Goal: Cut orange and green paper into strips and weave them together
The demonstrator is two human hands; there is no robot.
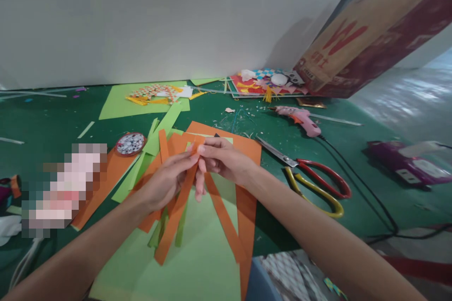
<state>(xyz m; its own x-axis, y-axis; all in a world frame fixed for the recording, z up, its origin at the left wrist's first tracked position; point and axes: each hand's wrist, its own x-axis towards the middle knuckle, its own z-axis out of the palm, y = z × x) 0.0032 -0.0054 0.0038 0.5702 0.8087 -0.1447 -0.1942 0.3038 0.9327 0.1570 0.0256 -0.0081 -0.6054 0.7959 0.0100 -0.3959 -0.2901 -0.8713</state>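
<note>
My left hand [173, 176] and my right hand [222, 157] meet over the paper pile, both pinching an orange paper strip [180, 218] near its upper end. The strip slants down to the lower left. Another orange strip [224, 223] runs down to the right from beneath my right hand; whether it is held is unclear. Short green strips [181, 230] show behind and below my left hand. Underneath lie a light green sheet [197, 273] and a larger orange sheet [249, 164]. The ends of my fingers partly hide the fold or edge between them.
On the green table [42, 117], scissors [293, 162] lie right of the papers, with a pink glue gun [300, 120] beyond. A purple power strip [409, 164] stands far right. A round tin [130, 144] sits left, woven paper pieces [155, 93] behind, and a paper bag [374, 37] back right.
</note>
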